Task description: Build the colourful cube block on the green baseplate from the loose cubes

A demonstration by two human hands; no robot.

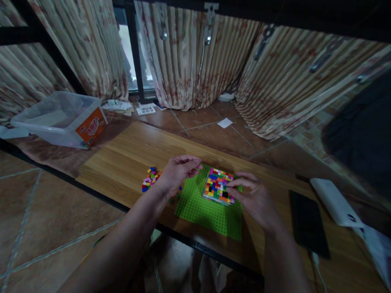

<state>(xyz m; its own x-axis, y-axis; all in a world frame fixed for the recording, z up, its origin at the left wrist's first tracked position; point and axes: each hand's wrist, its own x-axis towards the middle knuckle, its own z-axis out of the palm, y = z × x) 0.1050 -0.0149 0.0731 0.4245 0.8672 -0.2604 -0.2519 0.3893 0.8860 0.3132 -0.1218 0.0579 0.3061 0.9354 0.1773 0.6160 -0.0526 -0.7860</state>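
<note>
On the wooden desk point(125, 155), a green studded baseplate point(208, 211) lies flat near the front edge, and a square block of small bricks in red, yellow, blue, pink and green point(218, 184) sits on its far right part. Both hands are at this block. The right hand point(256, 201) rests against the block's right side, its fingers point(237, 189) curled in and touching the near right corner of the bricks (whether a single brick is pinched between them cannot be told, since the light is dim and the pieces are tiny). The left hand point(177, 172) hovers over the baseplate's far left corner, its fingers point(194, 163) bent together toward the block's left edge; they look loosely closed, but whether they hold anything I cannot tell.

Just left of the left hand, a small heap of loose bricks point(151, 178) lies on the bare wood. Farther right on the desk lie a dark flat tablet point(308, 224) and a white oblong device point(336, 201). Beyond the desk, on the tiled floor point(216, 130), a clear plastic tub with an orange label point(64, 118) stands at the left, before striped curtains point(194, 62).
</note>
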